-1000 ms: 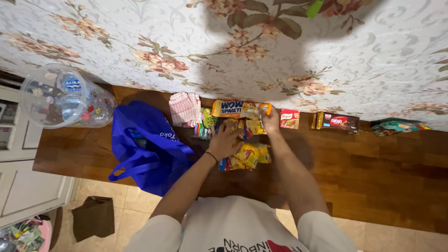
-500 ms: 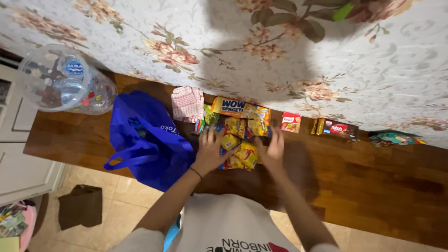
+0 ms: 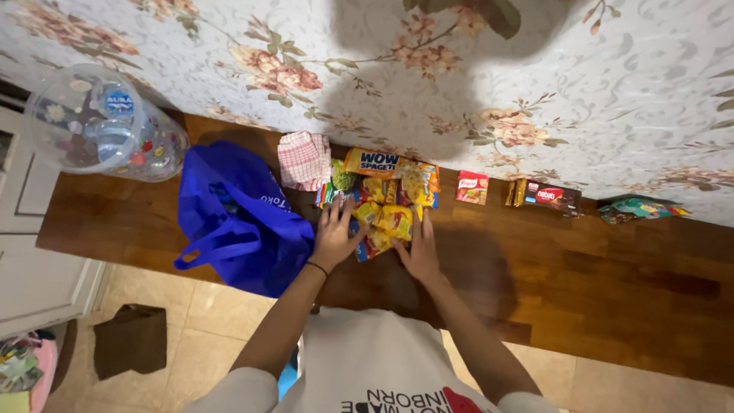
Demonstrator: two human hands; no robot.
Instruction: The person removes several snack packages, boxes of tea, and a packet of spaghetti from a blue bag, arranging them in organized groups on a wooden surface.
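A pile of yellow noodle packets [image 3: 386, 219] lies on the dark wooden counter [image 3: 581, 268] against the flowered wall. My left hand [image 3: 334, 235] rests flat on the pile's left side, fingers spread. My right hand [image 3: 420, 248] presses against the pile's lower right edge, fingers extended. A long orange spaghetti packet [image 3: 380, 162] lies behind the pile, next to the wall. Neither hand grips anything.
A blue shopping bag [image 3: 233, 218] slumps left of the pile, a red-checked cloth [image 3: 303, 159] behind it. A clear plastic jar [image 3: 99, 130] lies far left. A small red box [image 3: 472, 187], a dark biscuit pack [image 3: 549, 196] and a green packet [image 3: 638, 208] line the wall at right.
My right hand has come back from the packets near the wall to the pile's near right edge. My left hand shifted slightly on the pile. The camera view drifted.
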